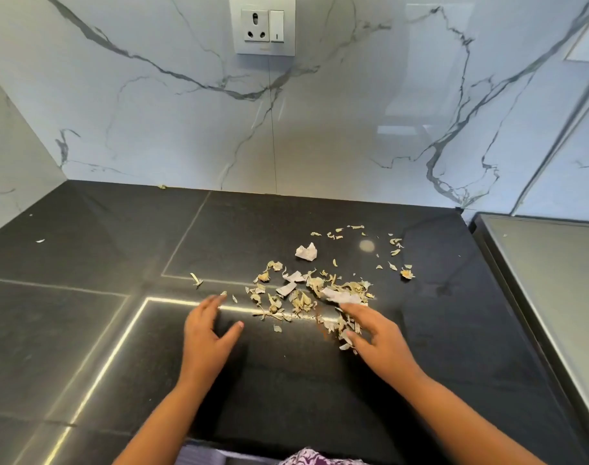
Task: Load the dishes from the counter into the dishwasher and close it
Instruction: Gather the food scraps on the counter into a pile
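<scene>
Patterned purple cloth (306, 456) shows at the bottom edge, closest of all, and from either side of it two bare forearms reach out over a black stone worktop (85, 330) with thin pale joint lines. Two hands are in view. The left hand (205, 327) lies flat with its fingers straight and its thumb spread to the right, fingertips pointing away toward the wall; its grip is open and it has hold of nothing. The right hand (376, 333) is turned so its fingers point up and to the left, stretched out and lying on the near edge of a scatter of dry vegetable peelings (303, 297); its grip is likewise open, pressing on the scraps rather than curled round any. The peelings are too many to count: one dense heap between and just beyond the hands, its long axis running left to right, plus looser flakes trailing off to the upper right. Among them lie several pale paper scraps (291, 283), and one crumpled white wad (306, 251) sits apart, just behind the heap. One stray flake (40, 240) lies far left, another bit (162, 187) at the wall joint. No dishes and no dishwasher can be seen from this view. Behind stands a veined white marble backsplash (319, 112) carrying one socket with one switch (262, 25). A grey steel surface (554, 280) adjoins the worktop at right.
</scene>
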